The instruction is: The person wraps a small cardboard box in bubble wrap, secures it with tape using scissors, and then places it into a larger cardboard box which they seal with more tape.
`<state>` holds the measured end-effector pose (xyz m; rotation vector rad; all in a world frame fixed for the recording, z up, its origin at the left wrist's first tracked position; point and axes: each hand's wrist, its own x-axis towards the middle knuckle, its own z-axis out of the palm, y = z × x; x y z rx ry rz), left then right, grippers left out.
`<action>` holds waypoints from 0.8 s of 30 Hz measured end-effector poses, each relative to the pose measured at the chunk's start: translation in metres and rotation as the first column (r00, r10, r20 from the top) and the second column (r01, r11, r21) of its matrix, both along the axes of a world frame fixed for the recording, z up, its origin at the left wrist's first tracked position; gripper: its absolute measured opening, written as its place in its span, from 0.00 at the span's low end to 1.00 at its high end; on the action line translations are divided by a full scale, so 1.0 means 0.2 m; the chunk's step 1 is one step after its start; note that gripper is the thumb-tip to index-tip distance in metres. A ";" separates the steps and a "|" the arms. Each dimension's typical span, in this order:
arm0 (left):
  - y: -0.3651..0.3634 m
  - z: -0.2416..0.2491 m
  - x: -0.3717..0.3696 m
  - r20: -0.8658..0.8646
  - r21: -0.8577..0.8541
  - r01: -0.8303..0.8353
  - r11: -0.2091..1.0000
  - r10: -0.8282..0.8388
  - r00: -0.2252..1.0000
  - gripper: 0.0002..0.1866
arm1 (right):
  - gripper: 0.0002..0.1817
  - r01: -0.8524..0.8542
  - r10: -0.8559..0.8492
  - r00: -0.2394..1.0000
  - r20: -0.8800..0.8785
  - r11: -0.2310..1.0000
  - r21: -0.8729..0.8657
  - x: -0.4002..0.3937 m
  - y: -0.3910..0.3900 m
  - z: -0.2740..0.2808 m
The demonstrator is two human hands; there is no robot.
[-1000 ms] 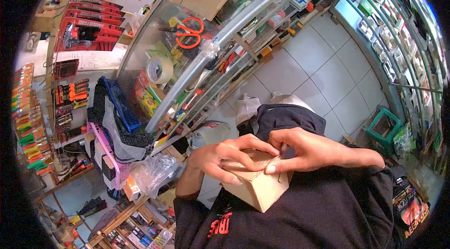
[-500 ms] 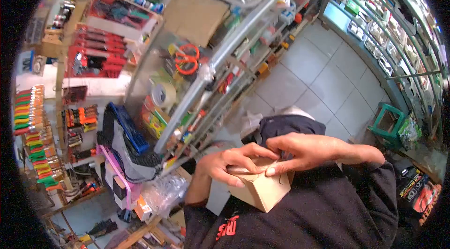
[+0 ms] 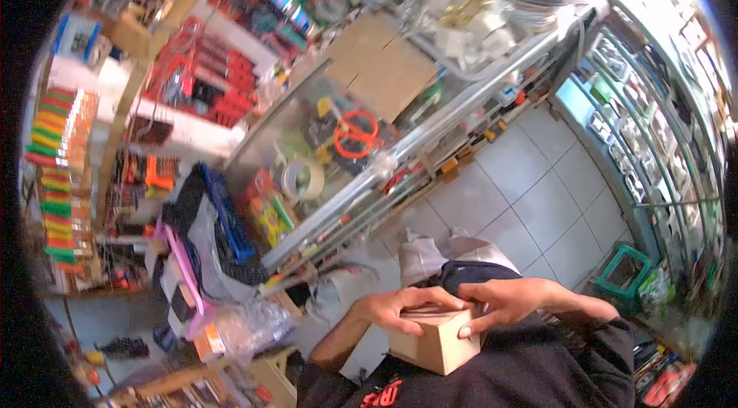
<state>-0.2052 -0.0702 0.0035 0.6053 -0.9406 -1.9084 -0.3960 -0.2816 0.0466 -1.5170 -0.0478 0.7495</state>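
Observation:
A small tan cardboard box (image 3: pixel 442 343) is held against the front of a black shirt, one corner pointing toward me. Its top flaps look partly folded, though fingers cover much of them. My left hand (image 3: pixel 392 310) is closed on the box from the left, thumb on the near side and fingers over the top. From the right, my right hand (image 3: pixel 511 300) grips it too, with the thumb pressed on the right face near the top edge.
A glass display counter (image 3: pixel 323 108) runs diagonally on the left, bearing orange-handled scissors (image 3: pixel 356 134), a tape roll (image 3: pixel 302 179) and a cardboard sheet (image 3: pixel 384 66). Glass shelving (image 3: pixel 653 124) stands right, beside a green stool (image 3: pixel 621 277). A pink-edged item (image 3: pixel 184 270) is at lower left.
The view has shifted, so the counter and floor appear farther right and lower. The box sits lower in view, and the fingers have shifted on its top, showing more of the flaps.

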 end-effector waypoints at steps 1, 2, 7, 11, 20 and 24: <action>0.01 0.03 0.00 -0.006 0.051 -0.023 0.998 0.023 1.000 0.39 | 0.40 0.003 -0.002 1.000 -0.009 1.000 0.028 0.02 0.00 0.00; 0.02 -0.01 0.02 0.065 -0.051 -0.018 0.999 0.021 0.998 0.38 | 0.38 0.014 -0.016 0.999 0.037 0.999 0.052 0.01 0.02 -0.07; 0.12 -0.05 0.04 0.160 -0.194 -0.042 0.980 0.073 0.984 0.34 | 0.38 -0.037 0.035 0.999 0.042 0.998 0.055 0.09 0.06 -0.06; 0.19 -0.07 0.08 0.174 -0.256 -0.059 0.965 0.106 0.979 0.33 | 0.40 -0.145 0.146 0.989 0.022 0.989 -0.030 0.18 0.09 -0.04; 0.34 0.08 0.27 0.336 -0.253 -0.079 0.964 0.164 0.927 0.42 | 0.42 -0.210 0.212 0.977 0.009 0.975 -0.070 0.44 0.18 0.02; 0.49 0.02 0.51 0.262 -0.195 -0.374 0.907 0.415 0.871 0.46 | 0.30 0.226 -0.237 0.966 0.105 0.968 0.106 0.57 0.22 -0.01</action>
